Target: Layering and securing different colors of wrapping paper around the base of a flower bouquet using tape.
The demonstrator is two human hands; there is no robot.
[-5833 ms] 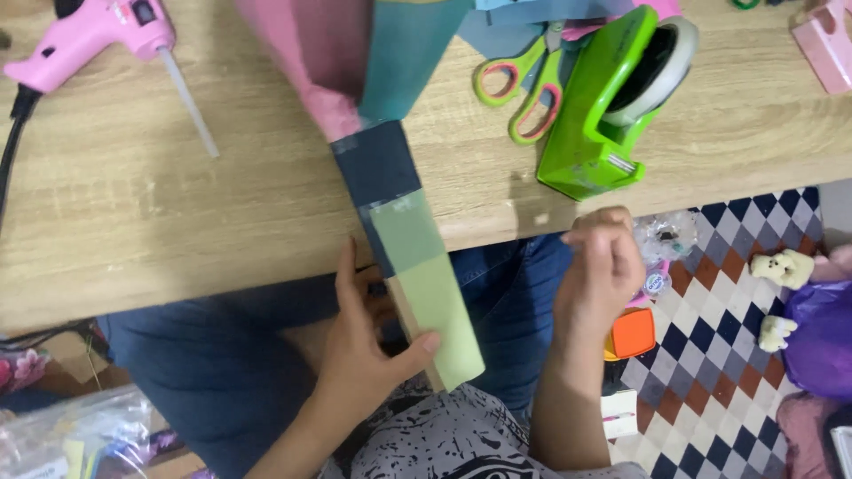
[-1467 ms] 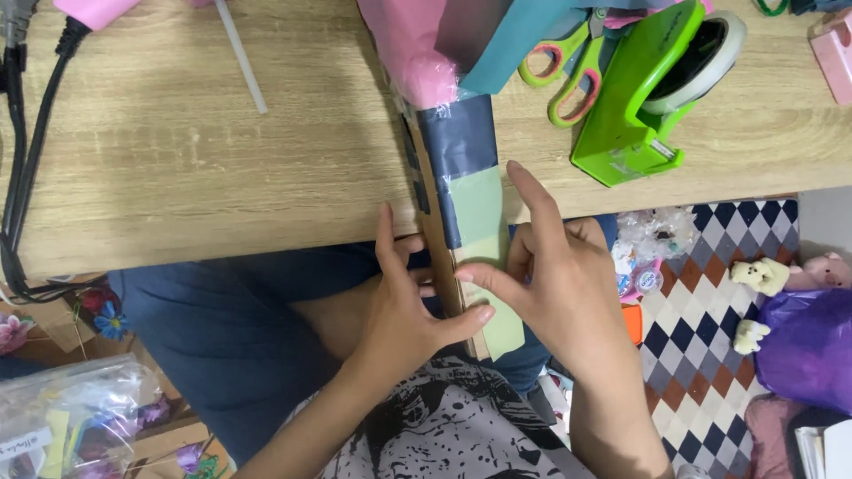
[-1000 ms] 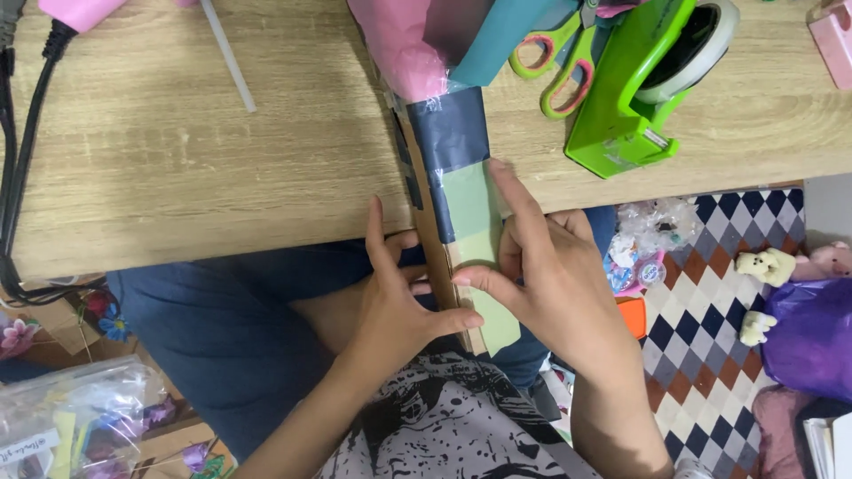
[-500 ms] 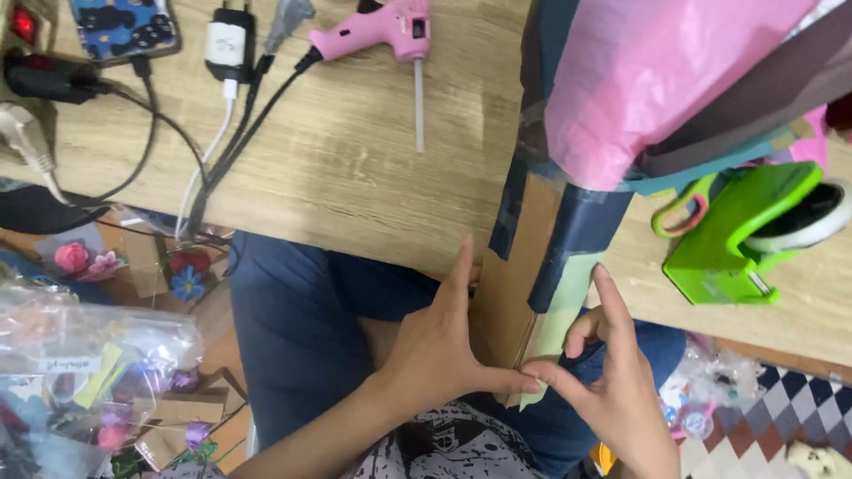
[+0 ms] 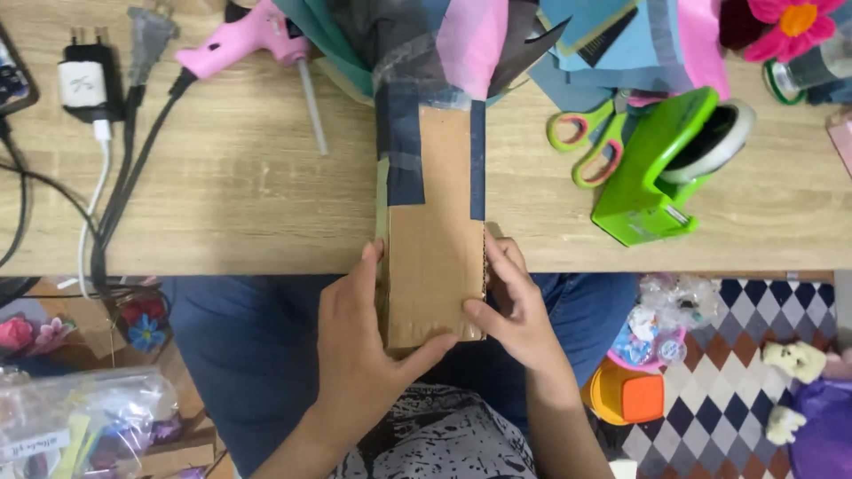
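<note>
A long cardboard box (image 5: 433, 239) lies over the wooden table's (image 5: 222, 213) front edge, its bare brown face up and dark blue paper taped along its sides. My left hand (image 5: 359, 355) grips its left side and near end, thumb under the bottom edge. My right hand (image 5: 515, 310) holds the right side, fingers along the edge. The box's far end sits under a heap of pink, teal and blue paper sheets (image 5: 497, 40).
A green tape dispenser (image 5: 661, 173) and green-and-pink scissors (image 5: 590, 146) lie right of the box. A pink glue gun (image 5: 257, 44), a charger (image 5: 84, 89) and cables (image 5: 115, 195) are at the left. Toys (image 5: 790, 381) and an orange box (image 5: 635, 399) rest on the checkered floor.
The box has been turned from its green-and-blue covered face to its bare cardboard face. Both hands now clasp its near end, and my view has swung back square over the table.
</note>
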